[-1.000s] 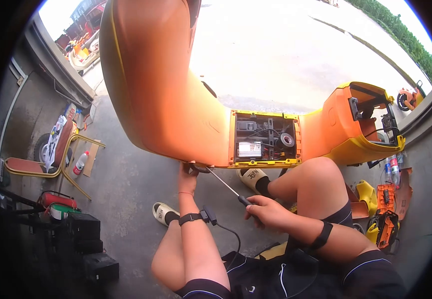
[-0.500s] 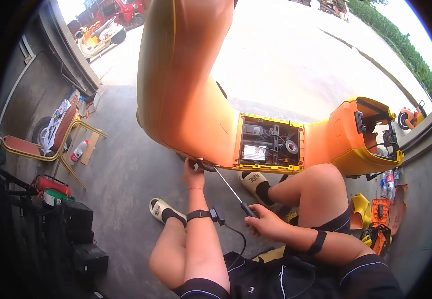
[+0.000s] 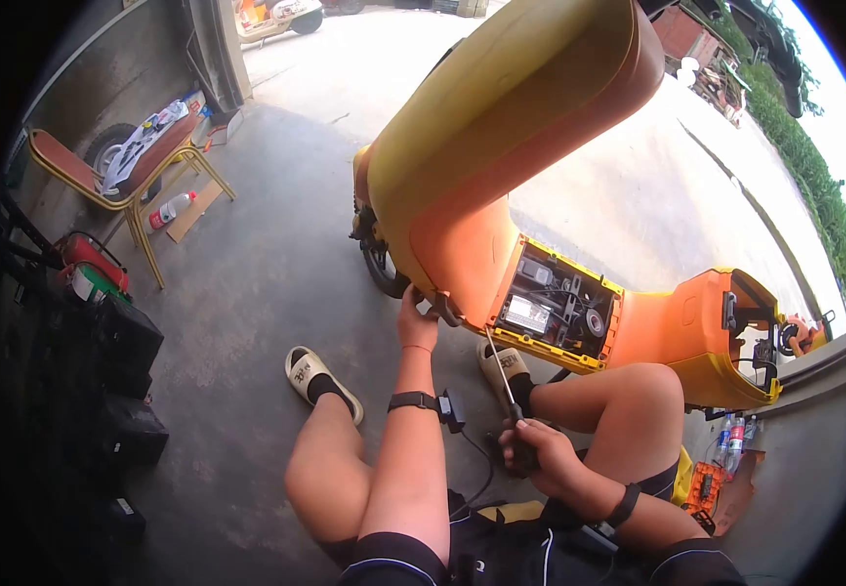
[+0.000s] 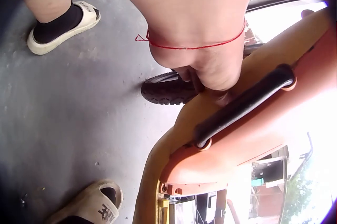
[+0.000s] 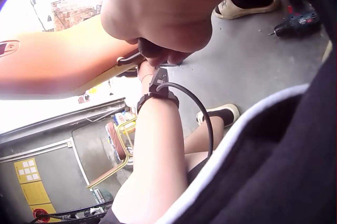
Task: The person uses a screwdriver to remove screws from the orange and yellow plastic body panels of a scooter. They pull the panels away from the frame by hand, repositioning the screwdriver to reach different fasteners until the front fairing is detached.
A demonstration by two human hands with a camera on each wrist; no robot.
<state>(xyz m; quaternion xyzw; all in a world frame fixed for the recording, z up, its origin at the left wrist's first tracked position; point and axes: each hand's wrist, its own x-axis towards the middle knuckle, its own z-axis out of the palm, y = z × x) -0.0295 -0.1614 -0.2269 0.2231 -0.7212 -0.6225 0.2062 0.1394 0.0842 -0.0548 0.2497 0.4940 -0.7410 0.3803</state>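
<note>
In the head view a yellow-and-orange scooter body (image 3: pixel 501 166) stands before me. Its open compartment (image 3: pixel 561 307) shows wiring, a labelled box and a roll of tape. My left hand (image 3: pixel 417 327) is at the lower edge of the body, beside a curved black handle (image 4: pixel 245 105) on the panel. Its fingertips are hidden against the body, so I cannot tell whether they grip. My right hand (image 3: pixel 552 457) grips a screwdriver (image 3: pixel 503 376) by its dark handle, the long shaft pointing up to the panel edge left of the compartment.
Left of the scooter stands a chair (image 3: pixel 130 161) with papers on it and a bottle (image 3: pixel 171 209) beside it. Black boxes (image 3: pixel 130 342) line the near left. Bottles (image 3: pixel 735 439) and orange parts (image 3: pixel 704 486) lie at the right wall. A power drill (image 5: pixel 297 26) is on the floor.
The head view has swung round, shifting the scooter's tall part to the right and showing its wheel. My right hand has dropped lower, and the screwdriver now stands steeper. My left hand stays by the handle.
</note>
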